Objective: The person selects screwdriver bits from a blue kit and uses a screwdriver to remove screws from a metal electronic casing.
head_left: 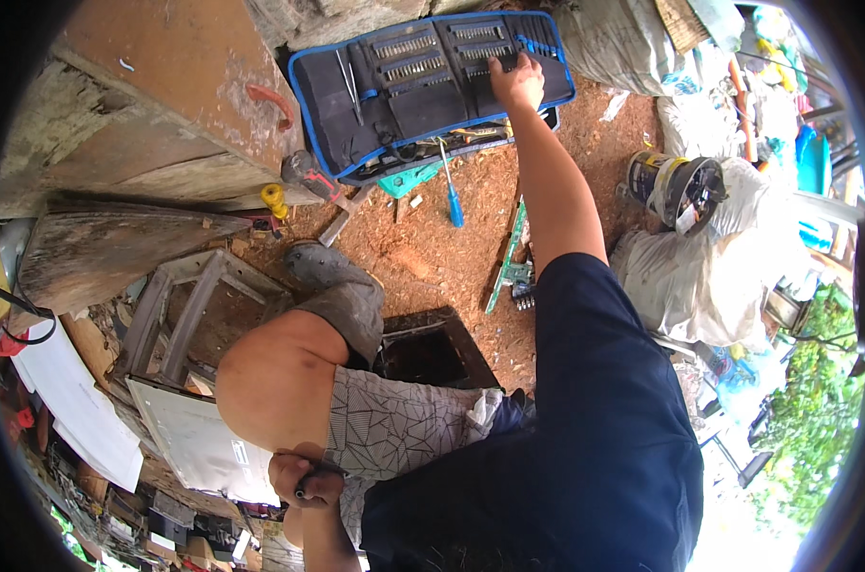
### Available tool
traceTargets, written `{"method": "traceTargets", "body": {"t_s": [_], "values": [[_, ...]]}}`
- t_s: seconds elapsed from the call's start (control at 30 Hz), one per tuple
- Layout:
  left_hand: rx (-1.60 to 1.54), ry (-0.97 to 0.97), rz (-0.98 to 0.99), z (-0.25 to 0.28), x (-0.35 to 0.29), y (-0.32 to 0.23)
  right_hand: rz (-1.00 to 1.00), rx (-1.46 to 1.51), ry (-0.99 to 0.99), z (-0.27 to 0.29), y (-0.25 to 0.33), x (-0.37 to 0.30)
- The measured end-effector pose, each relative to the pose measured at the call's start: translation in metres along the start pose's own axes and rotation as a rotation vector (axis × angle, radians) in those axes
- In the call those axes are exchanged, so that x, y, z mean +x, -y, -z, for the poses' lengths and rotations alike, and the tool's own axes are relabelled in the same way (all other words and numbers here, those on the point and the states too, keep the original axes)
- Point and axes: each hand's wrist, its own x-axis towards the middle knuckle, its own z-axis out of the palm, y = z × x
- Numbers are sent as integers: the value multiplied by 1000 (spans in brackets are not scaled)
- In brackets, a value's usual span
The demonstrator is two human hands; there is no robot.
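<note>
Head view: I look down at a dirt floor, with my right hand (520,88) stretched to the far side and my left hand (304,474) low by my bare knee (270,391).
Tool case: it lies unfolded beyond my knees, a dark fabric case (320,86) with blue edging; its long axis runs left to right, the right end a little farther from me.
Right fingers: partly curled over the right-hand panel, thumb and fingertips a little apart; I cannot tell whether they have hold of anything.
Metal bits: rows of them (478,32) line up along the case's length, just left of my right fingertips; a blue row (539,46) sits just to their right.
Nearer hand: the right, at the case itself; the left is well apart, down and to the left.
Left grip: closed around a dark tool (304,490), whose end shows between my fingers.
Floor between: a blue-handled screwdriver (454,210) points toward the case, and a hammer (337,227) lies farther left.
</note>
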Motion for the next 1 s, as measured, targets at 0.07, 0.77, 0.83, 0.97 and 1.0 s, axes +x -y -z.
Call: {"method": "traceTargets", "body": {"t_s": [0.07,0.77,0.83,0.97,1.0], "values": [[-9,6,10,0,0,-1,-2,-5,12,1,-2,-7],[-20,7,33,1,-4,3,-41,334,-50,18,-41,-31],[-25,22,33,1,-3,2,-49,356,-83,21,-44,-35],[-19,4,36,2,-7,3,-32,327,-31,29,-42,-31],[-25,-2,38,1,-7,4,-23,319,-19,27,-45,-31]]}}
